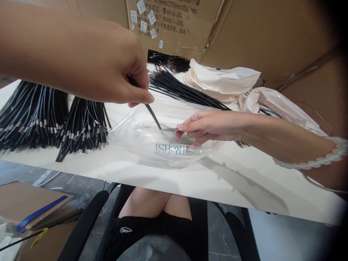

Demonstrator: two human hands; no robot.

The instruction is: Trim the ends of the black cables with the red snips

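Observation:
My left hand (133,74) comes in from the upper left, closed round a thin black cable (154,115) that slants down and to the right. The cable's lower end meets the tip of a small pointed metal tool (170,129); my right hand (199,127) pinches this tool, and its handle is hidden in the fingers. Below both hands lies a clear plastic bag (130,137) printed with RoHS. Small grey, grainy contents (185,139) show inside it, too fine to name. The right hand's lower fingers are at the bag's opening.
Bundles of black cables (35,119) with silvery ends lie at the left, beside a smaller bundle (84,127). Behind the bag runs another cable bundle (187,88). Crumpled pale bags (223,79) are at the back right. Cardboard boxes (261,36) wall off the white table (163,177).

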